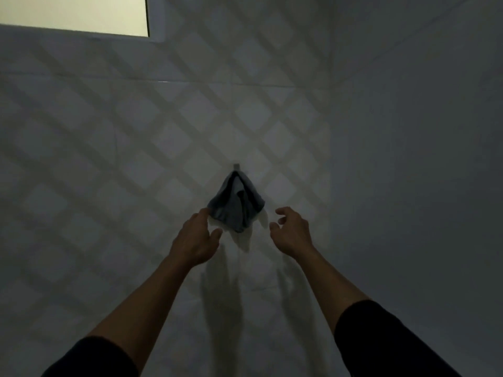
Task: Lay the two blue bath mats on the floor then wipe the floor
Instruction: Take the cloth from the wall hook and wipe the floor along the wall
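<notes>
Tiled wall (109, 159), 1 blue cloth (236, 206) on 1 hook (236, 166), left hand (194, 239) & right hand (292, 232) open, empty.

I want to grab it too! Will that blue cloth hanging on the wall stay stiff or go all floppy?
Probably floppy: the blue cloth hangs from a small hook in soft, bunched folds. It is likely light, since that little hook carries it. It may slide off easily, though that is hard to tell. Both the left hand and right hand are open beside it.

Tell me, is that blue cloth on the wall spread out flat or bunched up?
Bunched up. The blue cloth hangs in folds from a small wall hook, narrowing to a point at the top. Neither hand grips it yet.
</notes>
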The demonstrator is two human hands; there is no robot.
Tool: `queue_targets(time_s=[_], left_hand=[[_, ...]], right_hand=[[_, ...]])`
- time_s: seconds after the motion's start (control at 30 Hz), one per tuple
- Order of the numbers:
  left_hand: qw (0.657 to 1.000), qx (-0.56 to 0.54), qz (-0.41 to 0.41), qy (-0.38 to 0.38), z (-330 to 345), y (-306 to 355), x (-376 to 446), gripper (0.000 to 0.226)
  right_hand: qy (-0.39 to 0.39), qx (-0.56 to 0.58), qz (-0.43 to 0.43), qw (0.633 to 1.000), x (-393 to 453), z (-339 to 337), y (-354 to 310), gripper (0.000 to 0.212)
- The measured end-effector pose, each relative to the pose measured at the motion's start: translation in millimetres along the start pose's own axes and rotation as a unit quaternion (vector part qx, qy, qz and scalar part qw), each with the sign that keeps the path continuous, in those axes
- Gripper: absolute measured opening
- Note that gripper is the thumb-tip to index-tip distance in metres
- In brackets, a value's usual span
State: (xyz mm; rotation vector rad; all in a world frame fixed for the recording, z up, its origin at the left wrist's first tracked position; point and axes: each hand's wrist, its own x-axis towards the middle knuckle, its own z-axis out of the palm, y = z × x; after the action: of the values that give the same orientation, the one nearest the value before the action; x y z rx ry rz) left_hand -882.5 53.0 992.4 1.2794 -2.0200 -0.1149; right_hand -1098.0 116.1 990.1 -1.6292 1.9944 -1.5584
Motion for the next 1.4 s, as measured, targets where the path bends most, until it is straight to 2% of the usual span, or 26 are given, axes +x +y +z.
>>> queue_targets(time_s=[0.07,0.2,0.27,0.33,0.47,0.6,0.7,0.83,0.93,1.07,1.23,1.4], left_hand=[[1.0,-0.002,-0.005,0.023,4.0,12.2,25.1,0.063],[0.996,-0.05,-0.053,0.043,17.4,28.1,65.4,0.075],[0.993,-0.053,-0.078,0.069,26.9,31.1,77.4,0.068],[0.99,-0.036,-0.096,0.094,36.2,32.9,83.7,0.055],[0.988,-0.038,-0.092,0.115,49.0,31.7,92.0,0.022],[0.985,-0.058,-0.086,0.137,48.6,29.8,97.7,0.018],[0.977,-0.088,-0.083,0.175,41.3,31.9,96.2,0.021],[0.945,-0.213,-0.108,0.225,22.6,38.9,82.8,0.023],[0.932,-0.253,-0.116,0.232,6.0,37.8,59.1,0.02],[0.934,-0.259,-0.129,0.208,-14.9,23.5,6.1,0.022],[0.93,-0.274,-0.162,0.185,-36.5,-9.4,-68.4,0.023],[0.925,-0.262,-0.255,0.101,-41.2,-63.6,-155.8,0.028]], right_hand=[[-0.011,0.0,-0.017,1.0,25.2,3.6,-2.2,0.051],[-0.02,0.009,-0.05,0.999,64.7,19.4,-7.7,0.063],[-0.026,0.015,-0.06,0.998,76.3,29.4,-8.0,0.065],[-0.025,0.024,-0.076,0.997,83.2,40.1,-5.5,0.059],[0.01,0.056,-0.079,0.995,91.6,55.9,0.5,0.032],[0.053,0.069,-0.065,0.994,99.8,56.2,-3.8,0.006],[0.112,0.103,-0.074,0.986,104.2,51.2,-11.2,0.005],[0.165,0.127,-0.082,0.975,100.8,41.3,-25.5,0.02],[0.177,0.136,-0.068,0.972,78.8,35.5,-39.5,0.023],[0.136,0.168,-0.039,0.976,20.5,36.8,-54.5,0.02],[0.119,0.146,-0.016,0.982,-59.0,56.3,-59.6,0.017],[0.061,0.1,0.025,0.993,-146.6,85.0,-44.0,0.02]])
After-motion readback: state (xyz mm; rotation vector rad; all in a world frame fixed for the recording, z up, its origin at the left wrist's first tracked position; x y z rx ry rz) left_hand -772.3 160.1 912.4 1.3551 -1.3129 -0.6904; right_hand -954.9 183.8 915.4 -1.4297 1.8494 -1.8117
